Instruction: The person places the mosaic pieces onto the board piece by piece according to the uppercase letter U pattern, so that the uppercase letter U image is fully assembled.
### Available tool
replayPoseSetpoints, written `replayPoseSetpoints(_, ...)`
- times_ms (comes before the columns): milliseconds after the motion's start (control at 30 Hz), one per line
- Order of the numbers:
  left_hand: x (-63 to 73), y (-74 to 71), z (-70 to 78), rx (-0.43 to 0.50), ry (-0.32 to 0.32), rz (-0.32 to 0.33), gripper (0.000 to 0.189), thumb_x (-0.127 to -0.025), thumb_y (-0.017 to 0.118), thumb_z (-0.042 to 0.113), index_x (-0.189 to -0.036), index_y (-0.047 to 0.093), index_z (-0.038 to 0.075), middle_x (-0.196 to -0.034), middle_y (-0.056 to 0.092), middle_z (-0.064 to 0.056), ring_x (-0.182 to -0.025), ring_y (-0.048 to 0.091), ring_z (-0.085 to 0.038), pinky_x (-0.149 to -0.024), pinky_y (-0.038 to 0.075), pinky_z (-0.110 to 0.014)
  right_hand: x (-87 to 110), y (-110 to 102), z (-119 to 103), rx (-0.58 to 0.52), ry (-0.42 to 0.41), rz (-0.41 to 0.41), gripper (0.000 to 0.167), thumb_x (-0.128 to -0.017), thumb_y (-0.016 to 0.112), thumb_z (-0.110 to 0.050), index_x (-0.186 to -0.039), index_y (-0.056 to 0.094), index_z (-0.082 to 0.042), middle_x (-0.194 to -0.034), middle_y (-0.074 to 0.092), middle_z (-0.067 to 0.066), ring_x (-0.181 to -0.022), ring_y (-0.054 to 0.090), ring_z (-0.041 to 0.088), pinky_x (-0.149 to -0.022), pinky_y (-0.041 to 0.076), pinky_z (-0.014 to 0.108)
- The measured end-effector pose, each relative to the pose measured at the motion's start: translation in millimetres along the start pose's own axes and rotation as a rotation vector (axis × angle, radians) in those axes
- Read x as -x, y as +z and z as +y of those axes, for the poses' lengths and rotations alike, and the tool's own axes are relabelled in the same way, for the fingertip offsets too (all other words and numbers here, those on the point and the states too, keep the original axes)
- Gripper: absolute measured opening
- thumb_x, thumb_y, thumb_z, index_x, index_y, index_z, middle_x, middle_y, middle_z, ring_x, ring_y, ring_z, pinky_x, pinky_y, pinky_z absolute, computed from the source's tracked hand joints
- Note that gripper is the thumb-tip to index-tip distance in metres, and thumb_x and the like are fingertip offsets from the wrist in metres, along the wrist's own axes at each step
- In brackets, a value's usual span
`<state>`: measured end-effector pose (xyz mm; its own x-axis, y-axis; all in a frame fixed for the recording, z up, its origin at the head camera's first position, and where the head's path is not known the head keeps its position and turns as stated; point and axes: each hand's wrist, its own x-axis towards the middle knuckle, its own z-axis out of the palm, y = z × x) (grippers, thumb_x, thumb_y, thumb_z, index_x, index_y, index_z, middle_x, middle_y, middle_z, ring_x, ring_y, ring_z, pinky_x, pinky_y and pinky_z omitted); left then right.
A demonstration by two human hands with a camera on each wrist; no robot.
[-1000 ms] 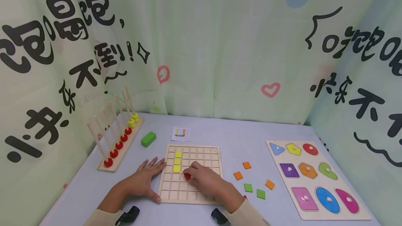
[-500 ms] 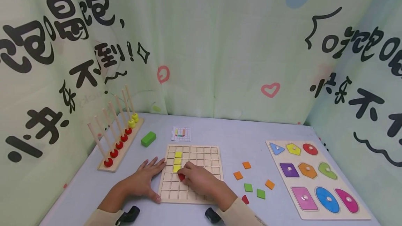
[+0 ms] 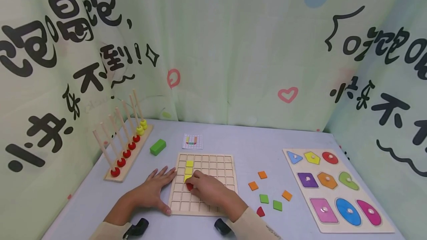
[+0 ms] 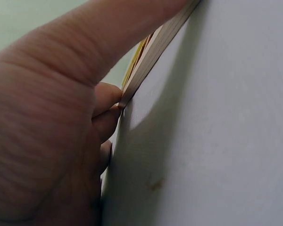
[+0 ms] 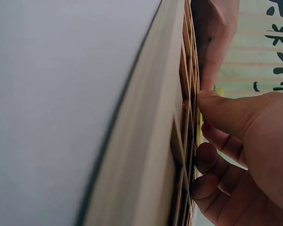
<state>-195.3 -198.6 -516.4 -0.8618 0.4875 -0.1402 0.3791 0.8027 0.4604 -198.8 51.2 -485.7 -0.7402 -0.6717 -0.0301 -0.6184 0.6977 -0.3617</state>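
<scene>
A wooden grid board (image 3: 180, 206) lies on the table, with a column of yellow square tiles (image 3: 189, 167) set in its upper left cells. My right hand (image 3: 211, 192) reaches over the board and pinches a small red piece (image 3: 189, 186) just below the lowest yellow tile. Fingers cover most of that piece. Spread flat at the board's left side is my left hand (image 3: 151, 192), its fingertips and thumb against the edge. From the left wrist, the thumb side of the hand (image 4: 52, 113) shows along the board's wooden edge (image 4: 155, 49).
Right of the board lie several orange tiles (image 3: 253, 186), two green tiles (image 3: 277, 205) and a red rounded piece (image 3: 260, 212). Farther right is a shape puzzle board (image 3: 300, 192). A pattern card (image 3: 192, 142), green block (image 3: 158, 147) and bead peg stand (image 3: 128, 167) stand behind and left.
My right hand has slid left across the board with the red piece, to below the yellow column. The red piece on the table is now uncovered. My left hand stays put.
</scene>
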Motion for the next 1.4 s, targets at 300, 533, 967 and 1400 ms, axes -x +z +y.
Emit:
replayPoseSetpoints(300, -1.0, 0.3, 0.5, 0.011, -0.007, 0.0, 0.127, -0.053, 0.081, 0.07, -0.155, 0.028, 0.016, -0.16, 0.02, 0.002, -0.148, 0.004, -0.03, -0.114, -0.003, -0.056, -4.2, 1.3, -4.1, 0.036, -0.02, 0.009, 0.033, -0.096, 0.064, -0.024, -0.129, 0.063, -0.019, -0.105, 0.051, -0.01, -0.08, 0.049, 0.002, -0.072, 0.045, 0.015)
replayPoseSetpoints(533, -0.6, -1.2, 3.8, 0.018, -0.024, 0.0, 0.126, -0.052, 0.082, 0.068, -0.154, 0.03, 0.016, -0.16, 0.02, 0.002, -0.148, 0.003, -0.03, -0.114, -0.003, -0.056, -5.1, 1.7, -4.8, 0.048, -0.033, 0.021, 0.032, -0.096, 0.065, -0.023, -0.127, 0.064, -0.018, -0.102, 0.051, -0.009, -0.078, 0.048, 0.003, -0.07, 0.044, 0.015)
replayPoseSetpoints(967, 0.9, -2.0, 5.0, 0.018, -0.024, 0.008, 0.127, -0.051, 0.082, 0.069, -0.154, 0.03, 0.015, -0.16, 0.021, 0.002, -0.148, 0.003, -0.029, -0.114, -0.003, -0.056, -7.5, 3.8, -4.6, 0.055, -0.007, 0.02, 0.03, -0.096, 0.064, -0.022, -0.126, 0.065, -0.02, -0.1, 0.051, -0.009, -0.075, 0.049, 0.003, -0.07, 0.045, 0.016)
replayPoseSetpoints(1400, 0.4, -1.4, 5.2, 0.015, -0.034, 0.004, 0.127, -0.051, 0.082, 0.069, -0.154, 0.031, 0.016, -0.16, 0.021, 0.002, -0.148, 0.003, -0.029, -0.114, -0.003, -0.056, -7.6, 5.0, -5.1, 0.016, 0.004, 0.018, 0.03, -0.095, 0.064, -0.019, -0.124, 0.068, -0.024, -0.099, 0.049, -0.009, -0.074, 0.048, 0.004, -0.067, 0.044, 0.017)
